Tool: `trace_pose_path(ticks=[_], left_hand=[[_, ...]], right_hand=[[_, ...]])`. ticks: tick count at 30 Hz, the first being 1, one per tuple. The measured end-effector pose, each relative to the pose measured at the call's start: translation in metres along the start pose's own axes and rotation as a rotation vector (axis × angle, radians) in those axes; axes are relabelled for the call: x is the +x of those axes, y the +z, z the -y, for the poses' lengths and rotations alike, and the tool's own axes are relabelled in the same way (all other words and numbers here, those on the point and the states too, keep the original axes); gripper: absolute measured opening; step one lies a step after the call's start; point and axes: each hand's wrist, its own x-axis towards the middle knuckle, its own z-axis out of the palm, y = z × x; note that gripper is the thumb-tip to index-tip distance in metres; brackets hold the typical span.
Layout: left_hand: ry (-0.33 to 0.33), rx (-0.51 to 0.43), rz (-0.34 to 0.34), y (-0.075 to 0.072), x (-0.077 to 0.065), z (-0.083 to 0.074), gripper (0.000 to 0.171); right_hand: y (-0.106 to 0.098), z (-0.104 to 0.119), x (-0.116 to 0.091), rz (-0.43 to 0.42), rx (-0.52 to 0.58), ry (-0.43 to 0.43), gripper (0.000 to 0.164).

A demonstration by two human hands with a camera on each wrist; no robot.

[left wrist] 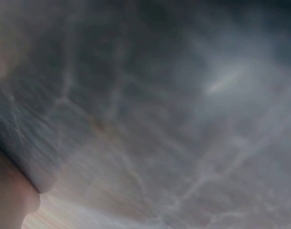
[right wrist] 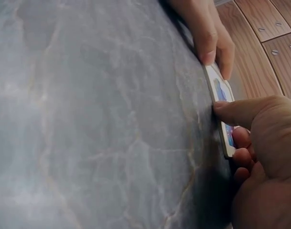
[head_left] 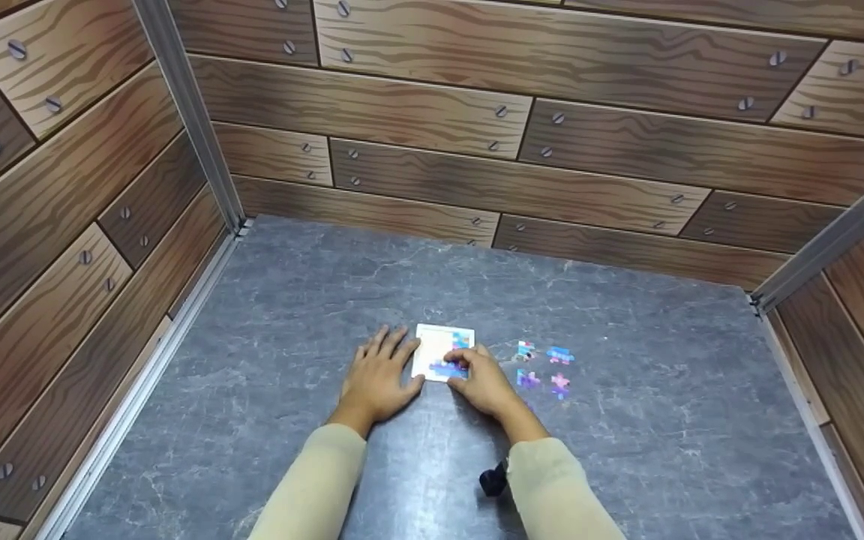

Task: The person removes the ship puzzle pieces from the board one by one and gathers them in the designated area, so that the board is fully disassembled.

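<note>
A small jigsaw puzzle board (head_left: pixel 434 346) with a white rim lies on the grey marbled surface. Colourful pieces fill its right side and near edge, and the rest is bare cream. My left hand (head_left: pixel 377 379) rests flat with fingers spread, its thumb and fingertips at the board's left edge. Over the near right corner, my right hand (head_left: pixel 481 381) grips the board with bent fingers. Its thumb (right wrist: pixel 236 112) presses the near rim in the right wrist view, and the other fingertips curl in at the right side. The left wrist view shows mostly blurred surface.
Several loose puzzle pieces (head_left: pixel 560 355) lie to the right of the board, in pink, blue and purple. A black object (head_left: pixel 493 480) sticks out beside the right sleeve. Wood-patterned walls (head_left: pixel 432 127) with metal corner posts (head_left: pixel 192 112) enclose the surface at the back and sides.
</note>
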Motion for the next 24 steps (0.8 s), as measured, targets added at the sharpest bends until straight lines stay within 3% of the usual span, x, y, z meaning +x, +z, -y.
trace_pose_path(ticks=[8,18,24], left_hand=[[0.005,-0.009,-0.016,0.0004,-0.0001,-0.0009,0.069],[0.013,0.008,-0.023,0.0040,0.0016,0.0017,0.070],[0.020,0.024,-0.029,0.0054,0.0025,0.0032,0.072]], right_hand=[[-0.0002,-0.0003,0.0018,-0.009,0.017,-0.005,0.035],[0.0003,-0.0025,0.0008,-0.029,0.195,0.032,0.035],[0.0032,-0.0026,0.0014,-0.055,0.209,0.061,0.037]])
